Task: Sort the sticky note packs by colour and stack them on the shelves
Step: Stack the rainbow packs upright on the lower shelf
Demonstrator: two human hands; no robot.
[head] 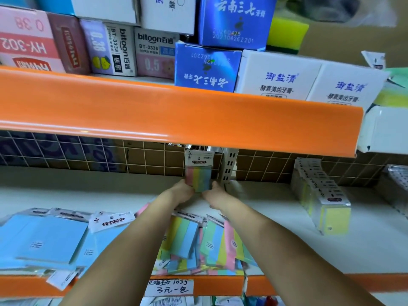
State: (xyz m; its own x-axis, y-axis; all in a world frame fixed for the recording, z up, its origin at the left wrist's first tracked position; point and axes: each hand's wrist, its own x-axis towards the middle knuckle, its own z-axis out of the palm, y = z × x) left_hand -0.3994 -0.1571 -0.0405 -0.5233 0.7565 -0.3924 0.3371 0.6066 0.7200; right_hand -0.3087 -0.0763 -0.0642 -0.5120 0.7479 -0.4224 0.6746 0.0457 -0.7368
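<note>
A multicolour sticky note pack (198,173) stands upright against the wire grid at the back of the white shelf (66,193). My left hand (184,191) grips its lower left edge and my right hand (215,192) grips its lower right edge. Blue sticky note packs (48,237) lie in a loose pile at the front left. Several multicolour packs (198,241) lie heaped under my forearms. A row of yellow packs (320,195) stands on edge at the right.
The orange upper shelf edge (176,115) overhangs close above the held pack. A metal shelf bracket (228,168) stands just right of it. Boxes of pens and toothpaste (278,80) fill the upper shelf. A handwritten price label (170,287) hangs on the front lip.
</note>
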